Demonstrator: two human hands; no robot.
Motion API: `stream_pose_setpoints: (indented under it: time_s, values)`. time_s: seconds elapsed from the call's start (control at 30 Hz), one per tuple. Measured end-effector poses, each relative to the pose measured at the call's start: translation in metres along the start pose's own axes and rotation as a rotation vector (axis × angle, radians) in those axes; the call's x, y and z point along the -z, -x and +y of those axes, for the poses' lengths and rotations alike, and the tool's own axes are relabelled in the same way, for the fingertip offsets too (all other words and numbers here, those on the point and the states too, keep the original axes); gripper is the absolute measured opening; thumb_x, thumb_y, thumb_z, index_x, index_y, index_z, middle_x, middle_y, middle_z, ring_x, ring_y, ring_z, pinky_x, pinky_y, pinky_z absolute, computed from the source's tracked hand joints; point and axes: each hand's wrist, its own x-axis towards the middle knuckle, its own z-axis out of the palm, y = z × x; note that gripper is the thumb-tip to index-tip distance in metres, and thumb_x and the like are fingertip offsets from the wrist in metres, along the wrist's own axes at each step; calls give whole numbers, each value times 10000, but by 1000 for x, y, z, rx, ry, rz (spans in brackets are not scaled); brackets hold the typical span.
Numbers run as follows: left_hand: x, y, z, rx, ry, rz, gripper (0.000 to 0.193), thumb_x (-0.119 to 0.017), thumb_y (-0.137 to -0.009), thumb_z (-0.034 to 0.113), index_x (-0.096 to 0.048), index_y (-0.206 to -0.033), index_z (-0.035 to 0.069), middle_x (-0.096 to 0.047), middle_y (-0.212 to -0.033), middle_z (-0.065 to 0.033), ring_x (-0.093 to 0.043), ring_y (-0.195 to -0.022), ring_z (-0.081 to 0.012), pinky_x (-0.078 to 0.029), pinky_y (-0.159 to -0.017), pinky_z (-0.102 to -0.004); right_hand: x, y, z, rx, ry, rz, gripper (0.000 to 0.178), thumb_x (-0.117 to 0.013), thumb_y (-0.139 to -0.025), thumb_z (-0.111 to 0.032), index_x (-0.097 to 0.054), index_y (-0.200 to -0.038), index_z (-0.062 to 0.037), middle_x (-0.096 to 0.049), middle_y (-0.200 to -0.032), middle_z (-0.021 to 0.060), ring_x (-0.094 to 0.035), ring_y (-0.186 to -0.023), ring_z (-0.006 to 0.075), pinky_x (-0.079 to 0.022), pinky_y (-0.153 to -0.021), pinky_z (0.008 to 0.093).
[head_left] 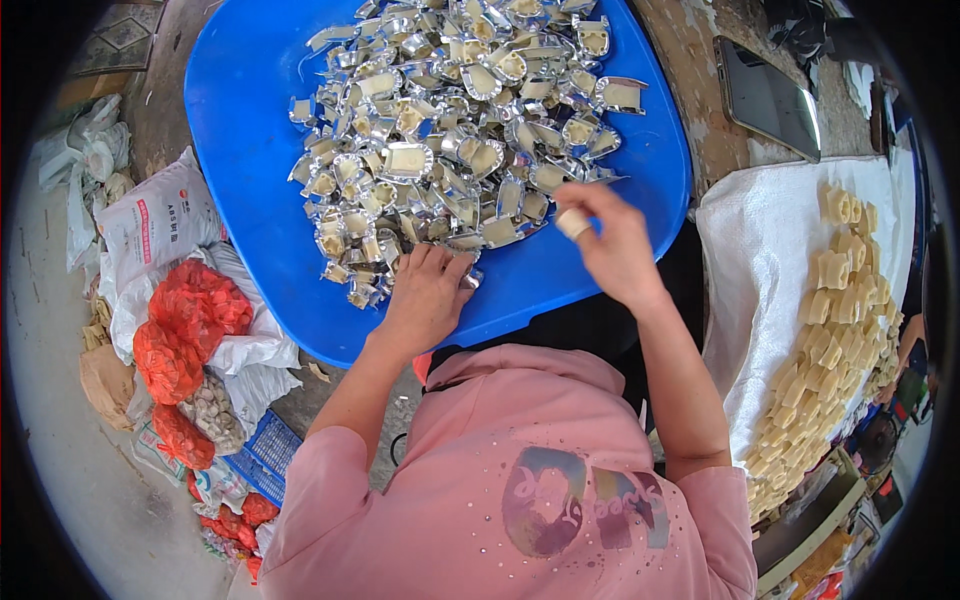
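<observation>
A large heap of small shiny silver parts with cream-coloured inner faces (408, 160) lies in a blue plastic tub (240, 130). My left hand (425, 297) is at the heap's near edge, its fingers curled over a silver part (470, 277) by the thumb. To its right, my right hand (615, 245) is raised over the tub's near right side with the fingers bent together. A pale beige band or piece (573, 223) shows at its thumb; whether it is a wrap or something held is unclear. The curled fingers hide whatever lies between them.
On the right, a white woven sheet (740, 230) bears many loose cream-coloured pieces (835, 330). A dark phone (770, 100) lies beyond it. Red plastic bags (200, 310), a white sack (160, 220) and a blue basket (268, 450) crowd the left side.
</observation>
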Motion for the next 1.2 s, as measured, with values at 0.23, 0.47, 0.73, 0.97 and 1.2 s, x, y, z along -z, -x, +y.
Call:
stream_pose_setpoints:
  time_s: [0.23,0.47,0.73,0.97,1.2]
  values:
    - [2,0,0,47,126,103,368,-742,-728,106,-577,-1048,33,-551,-1042,-153,-486,-1028,-337,-403,-882,-445,-38,-5,5,195,631,-359,203,-630,-747,-31,-665,-945,-56,-661,-930,120,-623,-924,309,-480,-839,418]
    - [5,-4,5,346,901,369,279,-666,-848,51,-502,-1073,35,-566,-891,-58,-549,-757,-155,-465,-678,-315,-63,-22,10,240,630,-424,154,-617,-727,-10,-643,-877,-34,-655,-873,172,-638,-906,316,-487,-823,419]
    - [29,-15,4,536,1648,188,291,-512,-991,264,-583,-1202,77,-490,-823,38,-477,-701,-76,-411,-617,-230,-14,-22,11,-216,-55,-181,219,-501,-844,28,-598,-1036,-11,-666,-842,160,-668,-807,247,-505,-714,371]
    - [36,-30,26,466,1937,50,464,-395,-1026,356,-534,-1259,-21,-505,-934,-53,-521,-833,-173,-459,-727,-314,-6,-11,1,-218,-257,17,402,-554,-864,29,-547,-1253,-71,-584,-1134,149,-565,-1046,258,-453,-897,363]
    - [37,-31,38,368,2041,-69,498,-396,-1026,345,-474,-1313,-54,-547,-1037,-92,-548,-891,-180,-459,-747,-305,-8,21,-30,298,-10,-138,436,-666,-746,35,-664,-1137,-158,-500,-1326,74,-458,-1105,334,-405,-966,407]
